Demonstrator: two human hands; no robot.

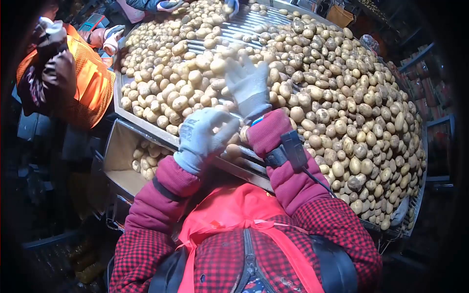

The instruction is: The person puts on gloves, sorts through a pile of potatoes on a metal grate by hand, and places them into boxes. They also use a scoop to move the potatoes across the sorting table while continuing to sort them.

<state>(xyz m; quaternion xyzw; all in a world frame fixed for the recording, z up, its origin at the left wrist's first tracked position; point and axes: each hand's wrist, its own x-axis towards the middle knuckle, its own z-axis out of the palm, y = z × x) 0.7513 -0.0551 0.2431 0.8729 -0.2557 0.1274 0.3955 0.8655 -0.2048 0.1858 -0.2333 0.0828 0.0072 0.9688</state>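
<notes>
Potatoes (365, 110) crowd the desk (146, 127); fewer show in the box (119, 146), left of frame. Right hand (248, 85) spreads; left hand (199, 134) curls, grip unclear.

The potatoes (361, 107) across the middle and right of the frame are pale yellow and tan, some with brown patches. Both gloves, left (249, 85) and right (200, 136), are pale grey-white at center. The cuffs (268, 132) below them are plain maroon; the sleeves (325, 219) at the bottom carry a red-and-black check. The apron (234, 205), lower center, is plain bright red, and the zipper (250, 254) dark. At upper left, a vest (90, 78) is orange, with mesh low down. The box (119, 156) at left center is brown inside. The metal slats (244, 27) at top center look silvery.
</notes>
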